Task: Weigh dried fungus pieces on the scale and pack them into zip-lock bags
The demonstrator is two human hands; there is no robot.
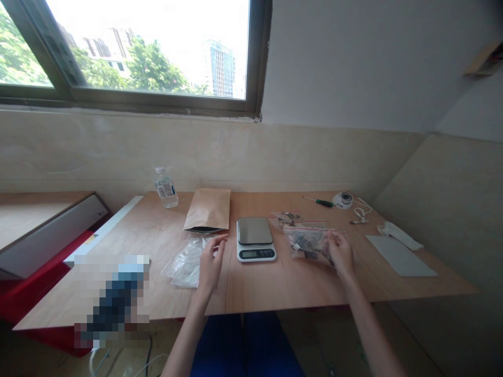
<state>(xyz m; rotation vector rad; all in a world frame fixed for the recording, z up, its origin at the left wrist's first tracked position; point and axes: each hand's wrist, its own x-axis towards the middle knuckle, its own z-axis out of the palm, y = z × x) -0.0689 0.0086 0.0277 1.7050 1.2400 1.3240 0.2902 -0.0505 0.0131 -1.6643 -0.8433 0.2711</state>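
Observation:
My right hand [341, 252] pinches the edge of a clear zip bag [308, 242] that has a red seal line and dark pieces inside; what they are I cannot make out. Behind it lies a second zip bag [288, 217] with small brown and dark pieces. My left hand [212, 262] has its fingers loosely bent and apart, with nothing in them. It hovers over the right side of some flat clear plastic bags [184, 264]. Between my hands stands a white digital kitchen scale [256, 240], its metal plate bare. A brown kraft paper pouch [209, 210] lies behind the plastic bags, mouth towards me.
A water bottle [166, 188] stands at the back left. At the back right are a green screwdriver [324, 203], a white dome camera [343, 200] and its cable [360, 213]. A white sheet [401, 256] and a folded white cloth-like item [401, 235] lie right. A blurred-out object [116, 298] sits front left.

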